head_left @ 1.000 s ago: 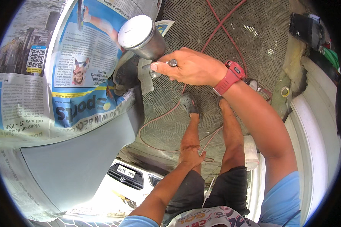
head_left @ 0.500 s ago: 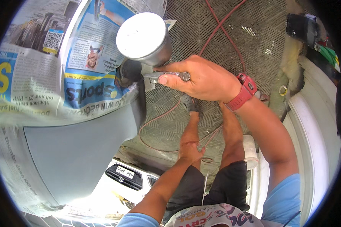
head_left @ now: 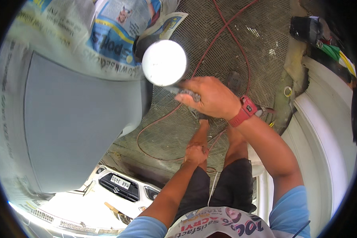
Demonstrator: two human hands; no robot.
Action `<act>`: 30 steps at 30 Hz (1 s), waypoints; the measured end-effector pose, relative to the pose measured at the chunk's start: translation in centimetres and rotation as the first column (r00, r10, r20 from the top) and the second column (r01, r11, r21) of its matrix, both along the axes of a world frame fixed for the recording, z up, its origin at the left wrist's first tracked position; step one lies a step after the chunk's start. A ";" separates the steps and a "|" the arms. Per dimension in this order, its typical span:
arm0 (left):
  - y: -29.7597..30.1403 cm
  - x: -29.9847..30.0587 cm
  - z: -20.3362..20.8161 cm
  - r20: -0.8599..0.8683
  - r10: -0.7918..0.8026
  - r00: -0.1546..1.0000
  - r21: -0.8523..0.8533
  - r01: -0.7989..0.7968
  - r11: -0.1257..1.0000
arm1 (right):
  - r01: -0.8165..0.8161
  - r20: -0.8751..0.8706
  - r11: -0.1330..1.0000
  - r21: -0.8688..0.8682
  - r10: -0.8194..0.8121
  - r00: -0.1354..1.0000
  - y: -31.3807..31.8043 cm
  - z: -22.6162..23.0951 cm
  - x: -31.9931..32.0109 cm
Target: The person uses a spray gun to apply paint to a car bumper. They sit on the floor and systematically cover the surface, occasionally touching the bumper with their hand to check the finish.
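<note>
The right hand [head_left: 215,96] is closed around the body of a metal spray gun [head_left: 193,95], thumb pointing left along it and most of the fingers hidden underneath. The gun's round cup [head_left: 164,62], seen by its bright white top, sits just beyond the knuckles, beside the right edge of a smooth grey panel [head_left: 79,119]. The left hand [head_left: 196,153] lies against the person's left leg below the hem of the dark shorts [head_left: 232,186]; I cannot tell how far its fingers are bent or whether they grip. A red digital watch [head_left: 245,112] circles the right wrist. Newspaper sheets [head_left: 121,23] cover the surface above the grey panel and run down its left side. A red hose [head_left: 226,25] crosses itself on the ridged floor [head_left: 198,23]. Below the panel stands a white car [head_left: 79,202], its dark grille facing up in view; to the right are curved cream panels [head_left: 321,127].
</note>
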State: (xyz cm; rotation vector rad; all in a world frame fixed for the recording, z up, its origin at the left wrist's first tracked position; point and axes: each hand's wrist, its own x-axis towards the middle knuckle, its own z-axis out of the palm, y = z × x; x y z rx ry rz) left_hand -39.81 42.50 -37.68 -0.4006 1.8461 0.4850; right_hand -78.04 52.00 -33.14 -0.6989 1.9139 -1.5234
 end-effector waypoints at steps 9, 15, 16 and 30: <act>-4.2 7.1 -0.5 -0.244 -0.043 0.969 0.025 0.051 0.998 | 0.116 -0.140 0.991 0.069 -0.106 0.985 -1.6 -0.8 10.6; -3.7 14.7 0.4 -0.154 -0.029 0.988 -0.012 0.028 1.000 | 0.050 0.010 0.996 0.076 -0.051 0.999 -2.9 1.0 21.1; -3.4 16.0 0.7 -0.164 0.017 0.986 0.013 -0.015 1.000 | 0.089 0.049 0.992 0.088 -0.093 0.994 -3.0 1.3 22.4; -1.1 28.2 4.1 -0.037 0.750 0.660 0.241 -0.723 0.648 | 0.313 0.210 0.945 0.094 -0.326 0.922 -11.4 2.5 32.5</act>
